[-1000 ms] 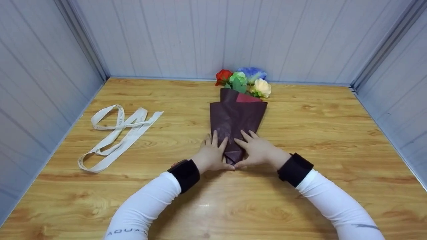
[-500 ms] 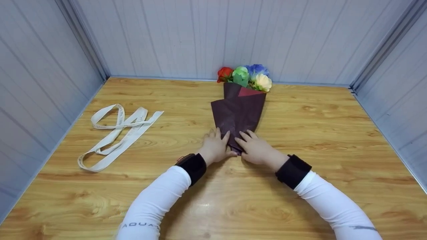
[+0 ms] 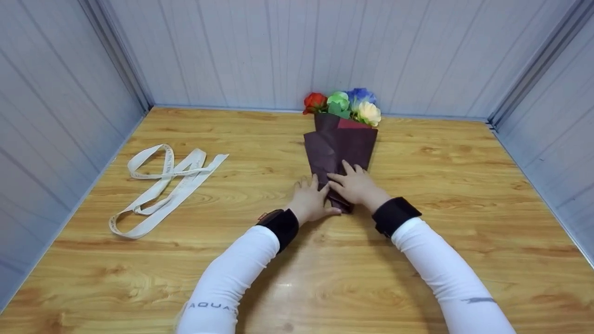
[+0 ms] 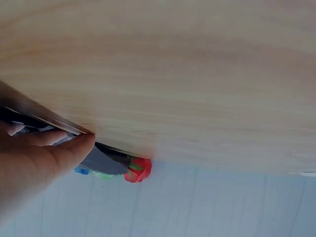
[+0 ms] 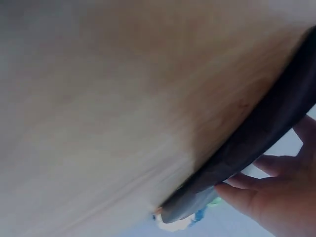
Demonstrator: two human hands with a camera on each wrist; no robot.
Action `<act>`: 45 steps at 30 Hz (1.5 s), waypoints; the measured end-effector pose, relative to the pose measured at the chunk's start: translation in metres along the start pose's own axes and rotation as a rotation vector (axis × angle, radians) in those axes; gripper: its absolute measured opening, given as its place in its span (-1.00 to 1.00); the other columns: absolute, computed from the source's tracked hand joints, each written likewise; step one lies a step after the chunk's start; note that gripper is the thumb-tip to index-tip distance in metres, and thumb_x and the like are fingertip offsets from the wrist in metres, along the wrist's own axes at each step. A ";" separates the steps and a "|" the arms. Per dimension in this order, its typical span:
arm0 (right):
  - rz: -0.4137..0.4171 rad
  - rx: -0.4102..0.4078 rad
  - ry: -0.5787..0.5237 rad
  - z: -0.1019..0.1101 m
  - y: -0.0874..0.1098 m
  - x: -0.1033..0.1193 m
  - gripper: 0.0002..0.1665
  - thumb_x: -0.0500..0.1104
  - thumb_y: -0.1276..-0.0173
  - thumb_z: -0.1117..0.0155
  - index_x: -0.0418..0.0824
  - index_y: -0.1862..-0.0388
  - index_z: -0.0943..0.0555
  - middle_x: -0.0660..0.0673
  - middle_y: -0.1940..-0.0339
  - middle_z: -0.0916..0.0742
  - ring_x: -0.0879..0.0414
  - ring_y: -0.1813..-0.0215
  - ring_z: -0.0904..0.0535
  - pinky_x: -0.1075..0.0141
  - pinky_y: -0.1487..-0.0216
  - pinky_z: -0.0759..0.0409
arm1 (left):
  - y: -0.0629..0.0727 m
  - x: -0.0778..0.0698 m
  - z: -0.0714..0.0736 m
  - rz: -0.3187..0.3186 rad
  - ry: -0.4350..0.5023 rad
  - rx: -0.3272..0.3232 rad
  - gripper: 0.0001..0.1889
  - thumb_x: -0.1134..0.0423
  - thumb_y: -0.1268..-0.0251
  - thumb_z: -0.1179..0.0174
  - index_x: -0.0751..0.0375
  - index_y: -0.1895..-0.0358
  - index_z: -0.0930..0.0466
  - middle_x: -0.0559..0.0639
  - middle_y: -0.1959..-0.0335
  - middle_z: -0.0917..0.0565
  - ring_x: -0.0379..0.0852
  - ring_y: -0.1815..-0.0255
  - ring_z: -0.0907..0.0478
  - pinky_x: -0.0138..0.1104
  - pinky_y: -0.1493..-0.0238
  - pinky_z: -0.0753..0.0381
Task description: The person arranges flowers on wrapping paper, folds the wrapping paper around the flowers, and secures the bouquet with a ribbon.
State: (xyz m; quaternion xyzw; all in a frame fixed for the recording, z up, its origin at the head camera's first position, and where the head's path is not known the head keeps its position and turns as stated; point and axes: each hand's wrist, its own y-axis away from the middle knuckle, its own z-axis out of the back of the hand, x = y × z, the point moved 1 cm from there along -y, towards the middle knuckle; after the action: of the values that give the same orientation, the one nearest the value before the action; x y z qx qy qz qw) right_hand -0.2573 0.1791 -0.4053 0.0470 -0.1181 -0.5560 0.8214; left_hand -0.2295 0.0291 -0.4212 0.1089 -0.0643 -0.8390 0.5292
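Observation:
A bouquet lies on the table, wrapped in dark maroon paper (image 3: pixel 353 144) that narrows toward me. Out of its far end show a red flower (image 3: pixel 315 102), a green flower (image 3: pixel 338 98), a blue flower (image 3: pixel 362 96) and a cream flower (image 3: pixel 369 113); their stems are hidden. My left hand (image 3: pixel 309 200) rests along the lower left edge of the wrap, its thumb near the narrow tip. With fingers spread, my right hand (image 3: pixel 360 186) presses on the paper's lower right side. The right wrist view shows these fingers (image 5: pixel 242 197) against the wrap's side.
A white printed ribbon (image 3: pixel 151 226) lies in loose loops on the left of the wooden table (image 3: pixel 464 195). Grey panel walls (image 3: pixel 232 55) stand at the back and both sides; the flower heads are close to the back wall.
The bouquet has shifted away from me and slightly right, closer to the back wall. Both hands moved forward with it, and the right hand now lies higher on the wrap.

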 end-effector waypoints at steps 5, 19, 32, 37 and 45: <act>-0.015 0.067 0.039 0.001 -0.003 -0.006 -0.41 0.13 -0.55 0.30 0.00 -0.47 -0.21 -0.40 -0.50 -0.11 -0.48 -0.44 0.02 -0.25 -0.38 -0.03 | 0.000 -0.005 0.000 0.007 0.042 0.016 -0.13 -0.46 -0.18 0.13 -0.13 -0.49 -0.02 0.22 -0.53 0.09 0.36 -0.49 0.15 0.10 -0.45 0.08; 0.008 0.085 0.040 0.005 0.012 -0.019 -0.37 0.14 -0.53 0.25 -0.10 -0.45 -0.26 -0.43 -0.46 -0.19 -0.29 -0.50 -0.03 -0.16 -0.43 0.00 | -0.001 -0.020 0.001 -0.036 0.047 0.041 -0.19 -0.44 -0.22 0.16 -0.17 -0.49 -0.02 0.15 -0.54 0.09 0.40 -0.49 0.23 0.14 -0.44 0.12; 0.038 0.050 0.013 -0.002 0.034 -0.040 -0.37 0.14 -0.51 0.17 -0.17 -0.40 -0.32 -0.48 -0.42 -0.24 -0.30 -0.48 -0.07 -0.16 -0.42 -0.01 | -0.001 -0.051 -0.006 -0.021 -0.036 0.035 -0.19 -0.49 -0.19 0.24 -0.24 -0.48 -0.03 0.11 -0.54 0.05 0.37 -0.49 0.13 0.22 -0.40 0.27; 0.029 0.037 -0.016 -0.003 0.046 -0.048 -0.36 0.16 -0.50 0.16 -0.18 -0.39 -0.34 -0.49 -0.41 -0.24 -0.32 -0.47 -0.09 -0.17 -0.42 -0.01 | 0.001 -0.068 -0.008 -0.016 -0.093 0.030 -0.19 -0.51 -0.18 0.30 -0.28 -0.48 -0.01 0.10 -0.54 0.02 0.35 -0.49 0.08 0.22 -0.40 0.27; 0.018 0.022 -0.078 -0.003 0.066 -0.062 -0.41 0.10 -0.52 0.16 -0.22 -0.34 -0.41 -0.51 -0.41 -0.24 -0.37 -0.45 -0.07 -0.21 -0.40 0.00 | 0.001 -0.097 -0.015 0.000 -0.137 -0.001 -0.18 -0.56 -0.14 0.33 -0.35 -0.47 0.01 0.07 -0.53 -0.02 0.26 -0.49 0.00 0.19 -0.40 0.23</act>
State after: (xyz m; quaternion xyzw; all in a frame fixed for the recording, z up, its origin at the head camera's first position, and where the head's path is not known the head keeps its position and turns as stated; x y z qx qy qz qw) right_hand -0.2190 0.2615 -0.4031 0.0333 -0.1568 -0.5488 0.8204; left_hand -0.1848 0.1161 -0.4240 0.0507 -0.0999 -0.8445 0.5237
